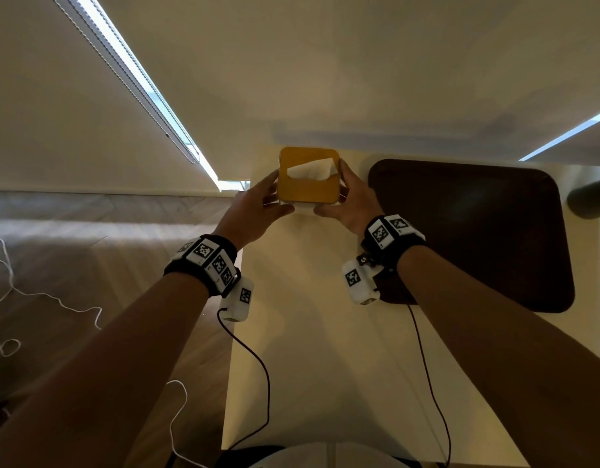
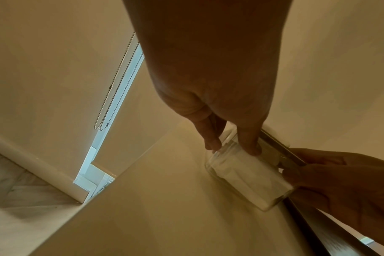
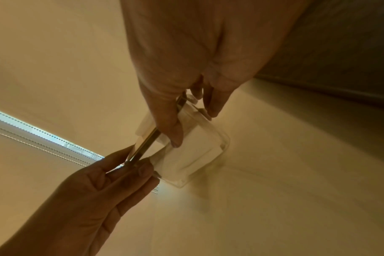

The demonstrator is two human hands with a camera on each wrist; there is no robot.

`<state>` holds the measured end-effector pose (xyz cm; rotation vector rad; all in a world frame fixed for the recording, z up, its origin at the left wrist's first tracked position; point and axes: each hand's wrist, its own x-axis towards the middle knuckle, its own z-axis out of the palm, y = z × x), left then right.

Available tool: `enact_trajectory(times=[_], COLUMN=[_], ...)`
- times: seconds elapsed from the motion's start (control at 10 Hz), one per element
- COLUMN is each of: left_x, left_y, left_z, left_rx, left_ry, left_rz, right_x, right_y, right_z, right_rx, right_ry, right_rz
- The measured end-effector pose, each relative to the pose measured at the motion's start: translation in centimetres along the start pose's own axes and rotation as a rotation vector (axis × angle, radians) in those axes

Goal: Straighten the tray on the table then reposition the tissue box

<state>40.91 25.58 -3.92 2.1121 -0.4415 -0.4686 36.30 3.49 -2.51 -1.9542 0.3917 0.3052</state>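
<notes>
Square clear-walled tissue box with amber lid [image 1: 308,184]: just left of dark rounded tray [image 1: 477,231]; left hand [image 1: 258,204] and right hand [image 1: 354,201] clasp opposite sides, equally near.

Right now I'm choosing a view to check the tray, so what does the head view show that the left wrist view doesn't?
Only head: the dark brown rounded tray's whole top and the box's yellow lid.
Only left wrist: the clear tissue box's see-through side wall.
Both: left hand and right hand gripping the box on the cream table.
</notes>
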Motion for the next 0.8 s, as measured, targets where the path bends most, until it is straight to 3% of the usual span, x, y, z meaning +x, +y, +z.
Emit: enact_trajectory(times=[0.5, 0.8], left_x=[0.1, -3.4], left_y=[0.2, -1.1], left_z=[-0.3, 0.3], left_rx=[-0.034, 0.161], left_ry=[-0.044, -0.160], left_rz=[-0.082, -0.129], right_x=[0.1, -3.9], right_y=[0.4, 2.9], right_z=[-0.1, -1.1], right_rx=[-0.045, -0.370], right_ry=[-0.031, -0.097], right_rz=[-0.004, 0.017])
